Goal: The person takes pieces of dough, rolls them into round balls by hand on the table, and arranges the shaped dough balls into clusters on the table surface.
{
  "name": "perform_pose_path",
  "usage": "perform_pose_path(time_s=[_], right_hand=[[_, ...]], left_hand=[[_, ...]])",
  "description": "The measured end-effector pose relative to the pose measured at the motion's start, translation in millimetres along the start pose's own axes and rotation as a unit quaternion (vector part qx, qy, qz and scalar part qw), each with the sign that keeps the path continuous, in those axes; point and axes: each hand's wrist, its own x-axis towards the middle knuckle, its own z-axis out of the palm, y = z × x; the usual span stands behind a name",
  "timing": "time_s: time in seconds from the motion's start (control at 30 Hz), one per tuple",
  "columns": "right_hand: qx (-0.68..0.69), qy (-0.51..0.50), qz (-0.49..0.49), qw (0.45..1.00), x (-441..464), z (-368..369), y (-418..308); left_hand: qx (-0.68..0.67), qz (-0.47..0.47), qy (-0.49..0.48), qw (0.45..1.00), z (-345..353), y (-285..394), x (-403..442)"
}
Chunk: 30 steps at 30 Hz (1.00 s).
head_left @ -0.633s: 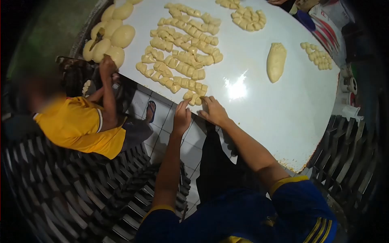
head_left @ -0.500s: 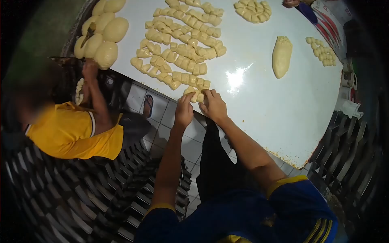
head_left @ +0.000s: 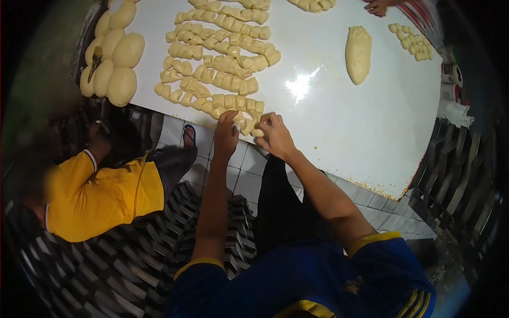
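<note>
Left hand [head_left: 226, 135]: one, fingers bent at the cut dough pieces [head_left: 244, 121]; cannot tell whether it grips any.
Right hand [head_left: 277, 139]: one, fingertips closed on one small dough piece [head_left: 257, 132], at the near edge of the tabletop [head_left: 344, 127].
Dough log [head_left: 358, 55]: one, uncut, right side.
Dough balls [head_left: 122, 87]: at least eight, left; one brush [head_left: 95, 63] on them.
Yellow-shirted co-worker [head_left: 106, 196]: one, left.

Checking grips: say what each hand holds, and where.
The right hand pinches a small dough piece by its right end; the left hand touches cut dough, but whether it grips any cannot be told.
</note>
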Motion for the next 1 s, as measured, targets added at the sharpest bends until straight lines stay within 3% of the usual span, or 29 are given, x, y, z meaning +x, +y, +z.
perform_pose_path(time_s=[0.03, 0.13, 0.2, 0.27, 0.33, 0.4, 0.43, 0.5, 0.57, 0.6, 0.63, 0.67, 0.73, 0.77, 0.93, 1.0], right_hand=[[0.040, -0.005, -0.057, 0.998, -9, -11, 7], [0.116, 0.006, -0.066, 0.991, -53, -36, 34], [0.209, 0.029, 0.026, 0.977, -85, -59, 56], [0.345, 0.015, 0.276, 0.897, -117, -90, 77], [0.384, 0.031, 0.306, 0.871, -134, -119, 95], [0.420, 0.051, 0.330, 0.844, -139, -140, 99], [0.457, 0.073, 0.349, 0.815, -140, -145, 100], [0.517, 0.087, 0.365, 0.770, -131, -155, 87], [0.566, 0.098, 0.351, 0.739, -119, -161, 68], [0.616, 0.109, 0.334, 0.705, -114, -160, 57], [0.627, 0.119, 0.328, 0.696, -108, -161, 44], [0.631, 0.125, 0.326, 0.693, -105, -163, 34], [0.496, 0.121, 0.342, 0.789, -110, -172, 27], [0.468, 0.133, 0.310, 0.817, -117, -173, 33], [0.442, 0.151, 0.251, 0.848, -157, -198, 67], [0.387, 0.138, 0.252, 0.876, -180, -219, 93]], left_hand=[[-0.004, 0.004, -0.001, 1.000, -1, -2, 2], [-0.001, -0.036, -0.032, 0.999, -5, -1, 9], [0.003, -0.080, -0.022, 0.997, -5, 1, 12], [0.015, -0.087, -0.006, 0.996, -3, 5, 13], [0.025, -0.093, 0.001, 0.995, 6, 12, 8], [0.135, -0.023, 0.096, 0.986, 21, 18, 0], [0.128, -0.018, 0.094, 0.987, 35, 24, -5], [-0.176, -0.022, -0.062, 0.982, 67, 45, -17], [-0.299, -0.177, -0.195, 0.917, 93, 104, -24], [-0.312, -0.203, -0.270, 0.888, 95, 131, -19], [-0.316, -0.205, -0.277, 0.884, 99, 162, -17], [-0.311, -0.203, -0.282, 0.884, 110, 165, -16], [-0.511, -0.230, -0.277, 0.781, 137, 166, -14], [-0.480, -0.222, -0.253, 0.810, 144, 174, -16], [-0.404, -0.255, -0.276, 0.834, 141, 200, -7], [-0.406, -0.288, -0.383, 0.778, 130, 199, -6]])
